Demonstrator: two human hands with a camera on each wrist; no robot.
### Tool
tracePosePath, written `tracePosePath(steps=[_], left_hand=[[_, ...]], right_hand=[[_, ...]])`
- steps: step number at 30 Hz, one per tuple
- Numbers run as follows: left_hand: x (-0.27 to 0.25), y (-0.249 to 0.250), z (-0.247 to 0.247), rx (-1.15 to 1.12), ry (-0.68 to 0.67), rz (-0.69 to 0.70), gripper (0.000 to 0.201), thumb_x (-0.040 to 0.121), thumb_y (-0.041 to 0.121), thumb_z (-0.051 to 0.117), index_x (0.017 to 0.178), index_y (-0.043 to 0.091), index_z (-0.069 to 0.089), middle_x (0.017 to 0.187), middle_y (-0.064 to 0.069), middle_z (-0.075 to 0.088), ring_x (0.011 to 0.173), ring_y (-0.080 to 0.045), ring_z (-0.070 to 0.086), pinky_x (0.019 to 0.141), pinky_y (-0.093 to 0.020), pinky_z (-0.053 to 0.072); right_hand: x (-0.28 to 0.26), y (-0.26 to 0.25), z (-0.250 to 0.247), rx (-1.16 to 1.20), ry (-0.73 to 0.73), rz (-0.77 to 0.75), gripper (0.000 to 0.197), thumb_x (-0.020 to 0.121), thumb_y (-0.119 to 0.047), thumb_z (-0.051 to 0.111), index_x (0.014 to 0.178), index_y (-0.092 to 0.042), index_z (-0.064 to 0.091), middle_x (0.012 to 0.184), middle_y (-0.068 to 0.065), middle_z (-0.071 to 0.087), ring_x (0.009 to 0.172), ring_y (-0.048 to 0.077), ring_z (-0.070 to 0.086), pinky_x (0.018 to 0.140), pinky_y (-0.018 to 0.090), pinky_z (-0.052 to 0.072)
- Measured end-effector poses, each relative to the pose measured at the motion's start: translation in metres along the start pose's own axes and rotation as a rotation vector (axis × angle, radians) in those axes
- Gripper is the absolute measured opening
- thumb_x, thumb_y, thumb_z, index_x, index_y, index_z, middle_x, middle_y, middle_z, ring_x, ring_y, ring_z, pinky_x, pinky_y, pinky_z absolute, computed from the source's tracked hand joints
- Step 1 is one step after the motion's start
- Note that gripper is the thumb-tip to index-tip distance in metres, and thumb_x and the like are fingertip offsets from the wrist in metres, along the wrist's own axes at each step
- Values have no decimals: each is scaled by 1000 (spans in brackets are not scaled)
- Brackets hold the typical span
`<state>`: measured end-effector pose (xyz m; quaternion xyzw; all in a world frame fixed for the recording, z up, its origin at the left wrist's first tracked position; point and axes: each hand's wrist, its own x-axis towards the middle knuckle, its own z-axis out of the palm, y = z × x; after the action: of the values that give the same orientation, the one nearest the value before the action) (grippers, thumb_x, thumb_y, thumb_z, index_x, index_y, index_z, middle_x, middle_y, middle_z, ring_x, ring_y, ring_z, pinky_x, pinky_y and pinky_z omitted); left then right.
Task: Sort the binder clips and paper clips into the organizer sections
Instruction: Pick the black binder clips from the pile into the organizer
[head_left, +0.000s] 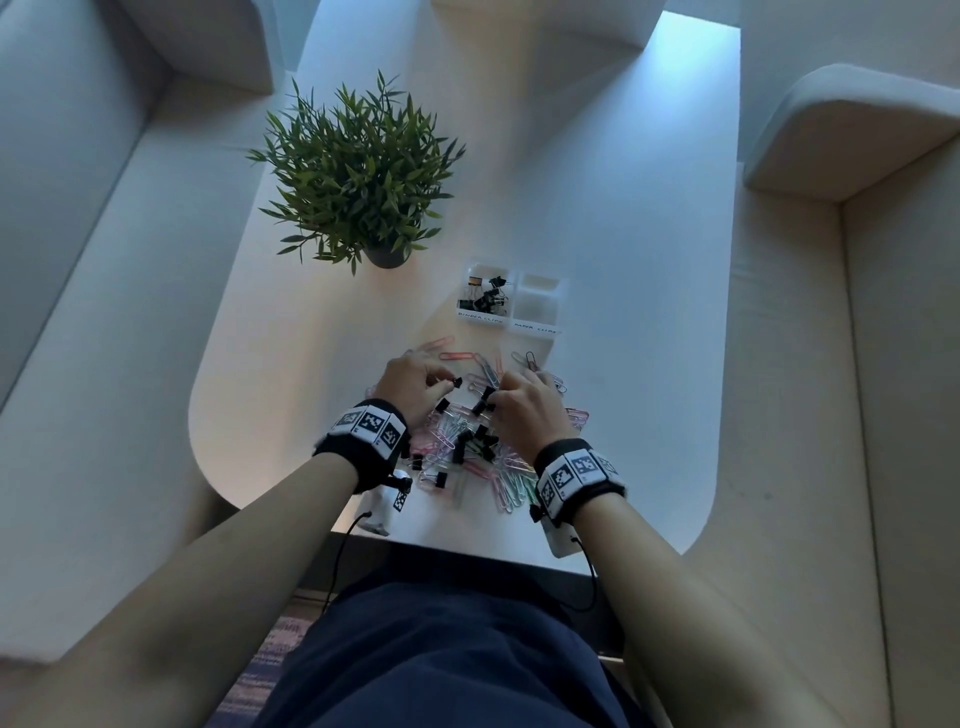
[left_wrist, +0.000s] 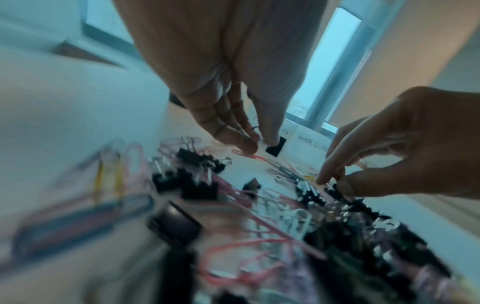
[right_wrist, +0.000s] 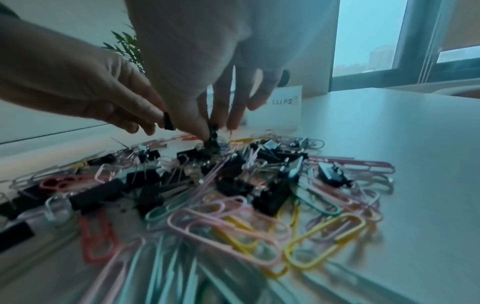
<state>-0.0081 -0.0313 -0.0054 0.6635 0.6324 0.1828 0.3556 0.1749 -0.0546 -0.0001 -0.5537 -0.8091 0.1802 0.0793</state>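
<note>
A mixed pile (head_left: 467, 452) of black binder clips and coloured paper clips lies on the white table, close to its front edge. My left hand (head_left: 445, 383) hovers over the pile's far left and pinches a small black binder clip (head_left: 457, 383), seen as a black binder clip (left_wrist: 276, 148) and a black binder clip (right_wrist: 168, 121) in the wrist views. My right hand (head_left: 496, 399) reaches down into the pile and pinches another black binder clip (right_wrist: 213, 136) that still touches the heap. The clear organizer (head_left: 511, 322) stands just beyond, its left section holding several binder clips (head_left: 485, 293), its right section (head_left: 537, 301) empty.
A potted green plant (head_left: 358, 171) stands on the table (head_left: 649, 312) at the far left of the organizer. Loose paper clips (head_left: 457, 356) are scattered between the pile and the organizer. Upholstered seats flank the table on both sides.
</note>
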Motion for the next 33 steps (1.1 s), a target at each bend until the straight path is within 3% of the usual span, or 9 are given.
tracePosePath(steps=[3,7,10,14,16,19,21,27,33], left_hand=[[-1,-5,-2,83,-25,-15,12,84,9,61,94,11,68,109,-8,68,85,-23,65,85,-32,52],[-9,-8,-13,-86,124,-138,36,92,6,48,120,26,58,82,5,62,56,-9,55,55,-15,48],[-5,-23,-20,-540,291,-431,34,90,2,38,84,20,65,67,-5,59,49,-14,49,42,-21,38],[-6,-27,-30,-1081,322,-704,19,77,14,36,60,16,45,58,-2,33,36,-10,27,35,-16,18],[-5,-27,-31,-782,217,-611,20,83,22,47,63,18,45,60,-1,36,41,-12,30,40,-19,23],[-9,-26,-28,35,-3,-329,23,79,31,66,89,18,51,70,1,55,55,-18,53,49,-23,39],[-14,-30,-23,248,-93,-188,34,76,35,68,102,20,52,84,-2,64,61,-20,58,54,-26,49],[-20,-45,-13,252,-122,-113,43,83,34,63,117,10,49,95,-11,66,78,-27,61,66,-32,48],[-24,-49,-11,107,-68,-142,21,83,24,66,95,12,54,88,-3,63,74,-21,58,69,-29,48]], right_hand=[[4,0,7,-30,-37,-15,14,73,-2,70,82,-13,72,79,9,65,72,27,57,67,41,54],[7,-1,10,-22,-91,-35,7,77,-3,70,83,-7,70,89,20,63,68,27,58,63,37,57],[7,-1,10,2,-75,-39,4,78,-5,71,82,-4,69,85,15,64,67,25,58,61,33,55],[8,3,15,-37,-100,-41,13,70,9,68,76,-3,66,75,10,64,63,24,57,54,30,54],[8,3,16,-50,-116,-39,17,67,13,66,72,-3,65,72,10,63,62,25,56,52,30,54],[10,3,16,-5,-85,-17,18,68,15,62,75,-2,64,73,11,64,63,26,57,52,34,56],[11,4,16,23,-69,6,17,73,11,62,80,-4,66,75,10,65,65,25,57,55,37,57],[11,4,3,249,69,76,8,78,1,67,81,-5,70,80,8,67,67,21,60,64,26,52],[16,7,-11,487,235,262,11,73,-9,77,83,-11,72,80,3,69,66,12,62,71,21,53]])
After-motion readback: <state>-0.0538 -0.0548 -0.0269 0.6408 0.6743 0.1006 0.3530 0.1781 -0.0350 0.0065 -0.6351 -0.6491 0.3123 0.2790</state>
